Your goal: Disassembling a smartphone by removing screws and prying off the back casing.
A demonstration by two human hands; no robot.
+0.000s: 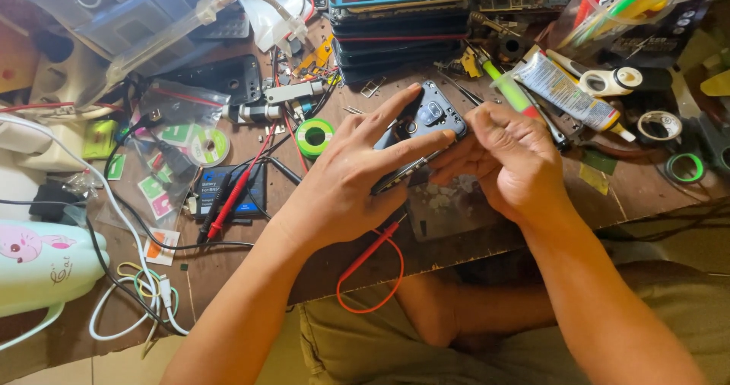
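Note:
My left hand (357, 176) holds a dark grey phone (426, 119), back up with its camera block showing, tilted above the brown workbench (532, 225). Its fingers spread across the back cover and along the lower edge. My right hand (506, 160) grips the phone's right side, fingers curled against the edge where the cover meets the frame. A green-handled tool (508, 90) lies just behind the right hand.
A stack of phones (403, 20) stands behind. A tube of glue (570, 92), tape rolls (660, 125), a green solder reel (314, 136), red probe leads (236, 195), a black battery (220, 191), plastic bags and white cables (129, 278) crowd the bench. A pale green appliance (42, 259) sits left.

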